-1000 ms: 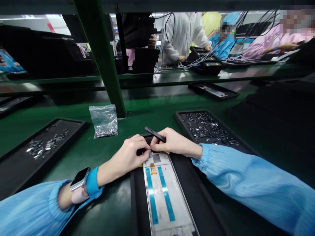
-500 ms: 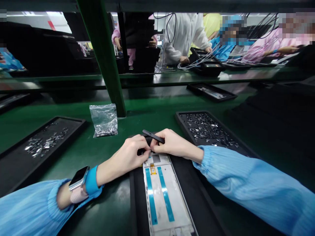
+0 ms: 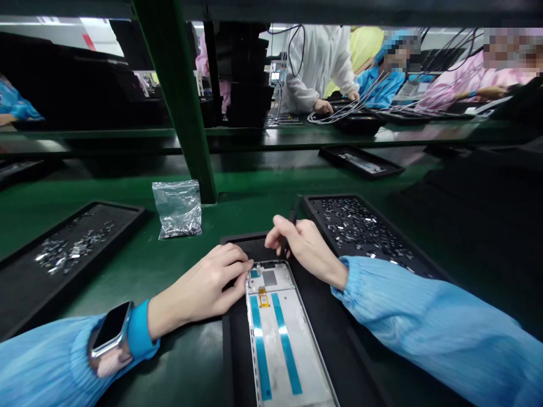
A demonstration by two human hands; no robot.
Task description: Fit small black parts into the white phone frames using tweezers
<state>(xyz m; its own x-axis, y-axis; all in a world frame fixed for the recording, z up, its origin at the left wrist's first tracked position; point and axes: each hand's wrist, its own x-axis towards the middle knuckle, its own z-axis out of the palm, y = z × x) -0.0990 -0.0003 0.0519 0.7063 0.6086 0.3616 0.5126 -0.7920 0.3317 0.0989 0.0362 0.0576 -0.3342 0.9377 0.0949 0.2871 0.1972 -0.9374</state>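
A white phone frame (image 3: pixel 280 333) with two blue strips lies lengthwise in a black tray (image 3: pixel 237 362) right in front of me. My left hand (image 3: pixel 203 285) rests on the tray beside the frame's top left corner, fingers bent and fingertips touching the frame's edge, holding nothing I can see. My right hand (image 3: pixel 301 243) is raised just past the frame's top end, closed on a thin black tool (image 3: pixel 292 217) that points away from me.
A black tray of small dark parts (image 3: pixel 360 226) sits to the right and another tray of parts (image 3: pixel 68 249) to the left. A clear plastic bag (image 3: pixel 177 209) stands by a green post (image 3: pixel 178 96). Other people work at the bench beyond.
My right hand has lifted off the frame's top edge and moved back to the right, turning the black tool upright. My left hand has drawn back slightly and flattened beside the frame.
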